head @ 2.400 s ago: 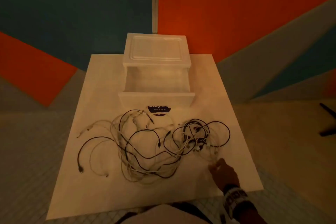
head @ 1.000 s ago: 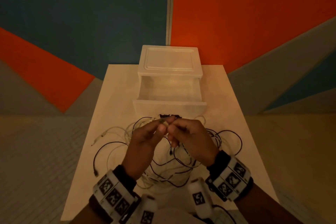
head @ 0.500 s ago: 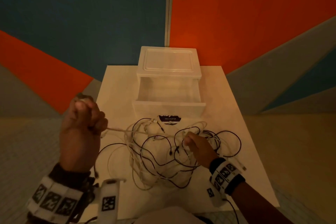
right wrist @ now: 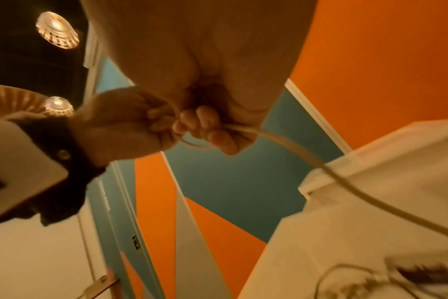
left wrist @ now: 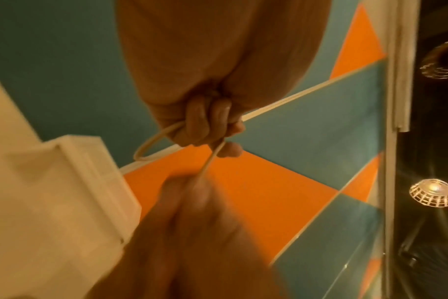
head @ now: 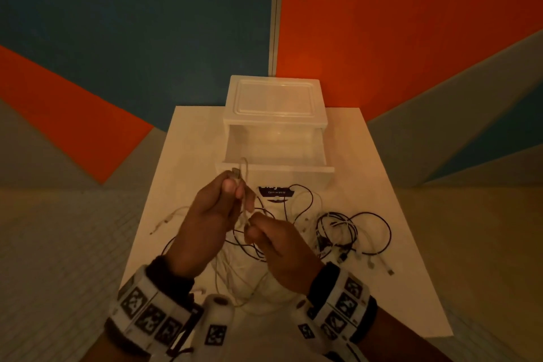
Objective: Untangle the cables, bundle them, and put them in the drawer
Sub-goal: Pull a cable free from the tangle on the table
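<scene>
Two hands meet above a white counter; the left hand grips a small loop of a white cable, its plug end poking up at twelve o'clock; the right hand, just below at five o'clock, pinches the same cable, which runs near-upright between them. The remaining tangle of cables lies on the counter at three o'clock of the hands; the open drawer waits at twelve o'clock, nothing visible inside.
</scene>
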Demonstrator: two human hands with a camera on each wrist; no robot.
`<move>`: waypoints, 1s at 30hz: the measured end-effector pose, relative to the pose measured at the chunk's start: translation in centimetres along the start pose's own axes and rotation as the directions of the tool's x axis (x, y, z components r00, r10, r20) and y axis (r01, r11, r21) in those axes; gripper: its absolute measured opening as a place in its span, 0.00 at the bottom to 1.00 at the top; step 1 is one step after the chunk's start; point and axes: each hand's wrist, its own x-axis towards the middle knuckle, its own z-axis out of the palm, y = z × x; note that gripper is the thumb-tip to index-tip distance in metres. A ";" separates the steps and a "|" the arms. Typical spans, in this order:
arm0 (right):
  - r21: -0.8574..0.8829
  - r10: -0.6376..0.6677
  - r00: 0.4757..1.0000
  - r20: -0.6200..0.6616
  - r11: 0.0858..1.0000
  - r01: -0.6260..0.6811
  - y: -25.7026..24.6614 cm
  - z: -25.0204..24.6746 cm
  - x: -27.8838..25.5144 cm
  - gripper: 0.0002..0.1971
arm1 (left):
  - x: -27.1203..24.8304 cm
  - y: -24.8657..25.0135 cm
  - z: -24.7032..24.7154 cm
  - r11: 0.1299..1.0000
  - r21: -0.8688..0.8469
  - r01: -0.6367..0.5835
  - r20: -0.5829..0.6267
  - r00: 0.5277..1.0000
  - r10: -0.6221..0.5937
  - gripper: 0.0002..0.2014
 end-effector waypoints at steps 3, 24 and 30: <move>-0.004 0.091 0.993 0.074 0.996 -0.091 2.4 -0.1 -1.1 0.12 | 0.6 1.6 -1.8 0.994 -0.080 -0.077 -0.050 0.996 0.073 0.14; -0.531 0.325 0.946 0.005 0.802 -0.272 12.0 -2.0 -2.1 0.23 | 0.1 6.9 -6.8 0.911 -0.217 -0.350 -0.218 0.927 0.304 0.16; -0.021 0.352 0.913 -0.205 0.931 -0.363 7.1 -4.1 -1.4 0.12 | -0.8 4.6 -5.4 0.978 -0.109 -0.176 -0.229 0.962 0.147 0.18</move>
